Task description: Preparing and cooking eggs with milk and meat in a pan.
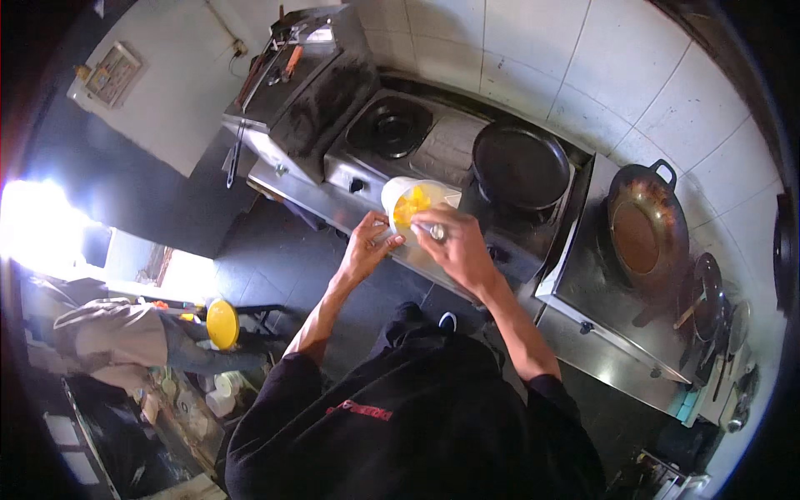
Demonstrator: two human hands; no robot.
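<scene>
A whitish plastic tub with yellow contents is tilted in front of the stove. My left hand grips its rim from the left. My right hand is at the tub's opening, closed around a metal utensil whose rounded end points up at the camera; its other end is hidden by the hand and the tub. Just beyond my right hand a black flat pan sits on the stove, and a bare burner lies to its left.
A worn wok rests on the steel counter at the right, with smaller pans beyond it. Tongs hang at the left unit's edge. Another person bends at the lower left near a yellow round stool.
</scene>
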